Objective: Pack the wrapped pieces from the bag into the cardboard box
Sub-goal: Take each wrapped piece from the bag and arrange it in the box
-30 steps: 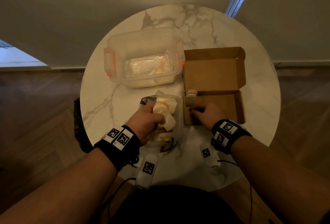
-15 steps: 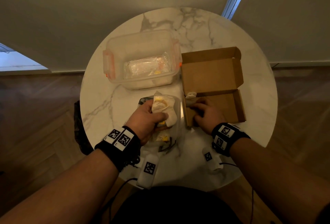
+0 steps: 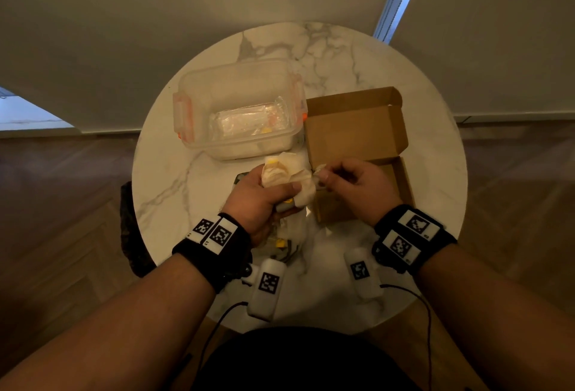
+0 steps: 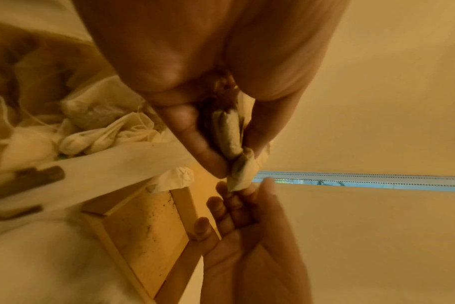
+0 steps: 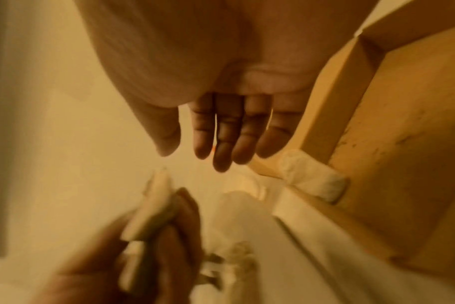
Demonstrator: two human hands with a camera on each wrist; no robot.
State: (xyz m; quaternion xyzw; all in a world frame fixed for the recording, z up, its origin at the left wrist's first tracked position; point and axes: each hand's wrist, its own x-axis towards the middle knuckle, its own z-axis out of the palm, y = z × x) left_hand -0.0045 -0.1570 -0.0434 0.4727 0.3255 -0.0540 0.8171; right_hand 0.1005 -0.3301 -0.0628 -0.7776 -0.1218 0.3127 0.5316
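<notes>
My left hand (image 3: 273,194) grips a bunch of white wrapped pieces (image 3: 287,172) just above the open bag (image 3: 289,235); the left wrist view shows the pieces (image 4: 229,133) squeezed between thumb and fingers. My right hand (image 3: 329,177) hovers at the left edge of the cardboard box (image 3: 401,182), empty, with its fingers (image 5: 222,144) straight and reaching toward the bunch (image 5: 153,205). Its fingertips (image 4: 234,197) are at the lowest piece (image 4: 243,172). One wrapped piece (image 5: 312,181) lies in the box's near left corner. More pieces (image 4: 91,127) lie in the bag.
A clear plastic container (image 3: 239,110) with orange clips stands behind the bag, touching the box's raised lid (image 3: 357,129). Everything sits on a small round marble table (image 3: 357,57) with wooden floor around it. Cables hang at the front edge.
My right hand came up out of the box and moved left to the bunch. My left hand lifted the bunch a little, away from the bag.
</notes>
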